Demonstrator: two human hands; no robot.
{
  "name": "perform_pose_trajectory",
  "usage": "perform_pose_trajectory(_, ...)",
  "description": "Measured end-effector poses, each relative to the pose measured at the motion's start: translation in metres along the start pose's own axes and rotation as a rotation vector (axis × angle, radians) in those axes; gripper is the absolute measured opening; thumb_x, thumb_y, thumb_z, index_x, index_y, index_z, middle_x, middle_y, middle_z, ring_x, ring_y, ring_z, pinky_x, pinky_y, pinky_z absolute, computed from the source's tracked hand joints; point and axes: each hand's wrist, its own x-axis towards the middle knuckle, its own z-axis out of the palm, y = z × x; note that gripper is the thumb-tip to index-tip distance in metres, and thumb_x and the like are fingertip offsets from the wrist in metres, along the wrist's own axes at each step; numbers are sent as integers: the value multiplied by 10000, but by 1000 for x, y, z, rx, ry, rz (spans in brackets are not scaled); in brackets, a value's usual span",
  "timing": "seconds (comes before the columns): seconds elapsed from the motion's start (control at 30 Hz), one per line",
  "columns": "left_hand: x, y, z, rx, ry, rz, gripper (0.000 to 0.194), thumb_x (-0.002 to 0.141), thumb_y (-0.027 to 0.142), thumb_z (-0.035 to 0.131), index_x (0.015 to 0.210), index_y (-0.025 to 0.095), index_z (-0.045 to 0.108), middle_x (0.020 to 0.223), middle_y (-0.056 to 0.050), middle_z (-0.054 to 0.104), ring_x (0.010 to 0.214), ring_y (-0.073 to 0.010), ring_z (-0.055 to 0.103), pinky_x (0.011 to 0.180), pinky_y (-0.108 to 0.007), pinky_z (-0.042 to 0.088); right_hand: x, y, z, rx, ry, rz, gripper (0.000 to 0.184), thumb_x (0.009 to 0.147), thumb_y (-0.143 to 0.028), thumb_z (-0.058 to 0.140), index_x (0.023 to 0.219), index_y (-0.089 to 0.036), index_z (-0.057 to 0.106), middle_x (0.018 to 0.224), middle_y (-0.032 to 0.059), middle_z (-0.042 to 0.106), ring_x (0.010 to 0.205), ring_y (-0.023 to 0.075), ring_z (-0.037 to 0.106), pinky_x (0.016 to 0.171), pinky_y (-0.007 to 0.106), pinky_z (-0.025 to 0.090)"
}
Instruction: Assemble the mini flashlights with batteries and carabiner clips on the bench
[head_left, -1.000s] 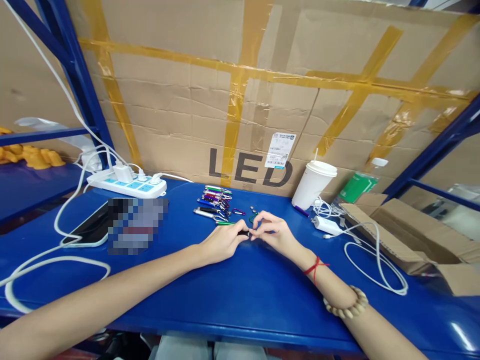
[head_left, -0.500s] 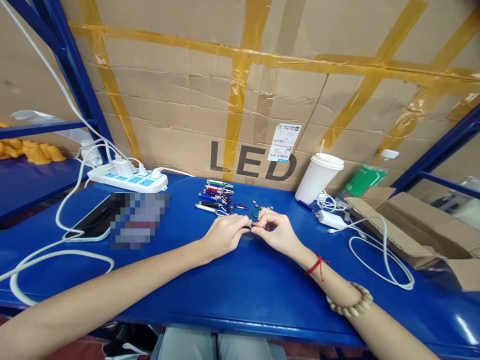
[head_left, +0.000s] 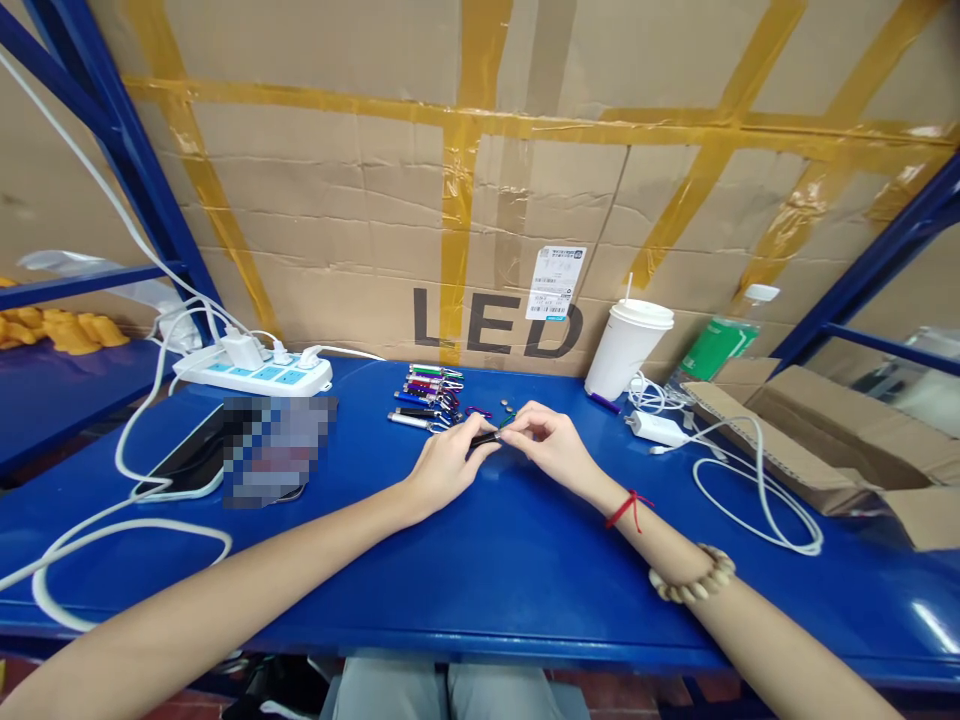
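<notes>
Work looks partway: over the table [head_left: 450, 590], the left hand [head_left: 448, 462] pinches a slim black tube [head_left: 484, 439], the right hand [head_left: 556, 446] pinches its end, while clip-ended penlights [head_left: 424, 396] lie grouped and small discs [head_left: 504, 404] lie loose.

"what's being held?"
"the left hand [head_left: 450, 465] grips 1 slim black piece [head_left: 486, 438]; the right hand [head_left: 553, 450] pinches at its end."
"and beyond them?"
"metallic coloured tubes [head_left: 424, 397], lying close together on the blue table [head_left: 465, 590], and 1 white cup [head_left: 627, 352] farther right."
</notes>
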Motion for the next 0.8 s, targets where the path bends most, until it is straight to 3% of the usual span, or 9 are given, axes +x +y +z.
perform_pose_trajectory(0.13, 0, 2, -1, 38, 6, -52, 120, 876, 300, 442, 973, 241, 477, 877, 17, 667, 824, -163, 640, 679, -244, 450, 7, 9, -16, -108, 231, 42, 314, 772, -455, 559, 726, -160, 655, 755, 40, 597, 546, 98, 498, 497, 235, 400)
perform_pose_trajectory(0.2, 1, 2, -2, 55, 11, -66, 136, 881, 317, 422, 985, 246, 475, 812, 28, 660, 793, -158, 638, 660, -238, 441, 9, 15, -26, -268, 282, 85, 306, 784, -451, 543, 752, -171, 665, 791, 41, 618, 530, 95, 503, 496, 237, 391)
perform_pose_trajectory(0.3, 0, 3, -2, 65, 8, -61, 152, 885, 327, 406, 990, 243, 476, 760, 36, 648, 755, -155, 632, 635, -236, 429, 7, 22, -34, -585, 137, 111, 233, 772, -411, 571, 736, -212, 686, 822, 26, 630, 545, 98, 522, 473, 229, 343)
perform_pose_trajectory(0.4, 0, 4, -2, 65, 12, -48, 155, 887, 331, 403, 988, 239, 476, 748, 39, 647, 723, -152, 629, 616, -234, 420, 5, 26, -35, -724, -43, 135, 157, 782, -325, 567, 837, -246, 691, 838, 12, 637, 603, 110, 553, 465, 219, 321)
perform_pose_trajectory(0.53, 0, 4, -3, 72, 11, -47, 147, 887, 326, 410, 979, 237, 482, 736, 38, 650, 711, -149, 629, 610, -231, 418, 5, 30, -38, -747, -39, 121, 242, 798, -372, 550, 967, -246, 668, 860, 22, 641, 645, 120, 574, 504, 221, 363)
perform_pose_trajectory(0.8, -3, 7, -5, 81, 0, -36, 155, 885, 325, 426, 984, 231, 499, 747, 24, 651, 733, -157, 634, 648, -240, 440, 5, 36, -41, -827, -153, 135, 148, 764, -316, 598, 841, -243, 701, 835, 13, 667, 658, 133, 594, 537, 230, 403)
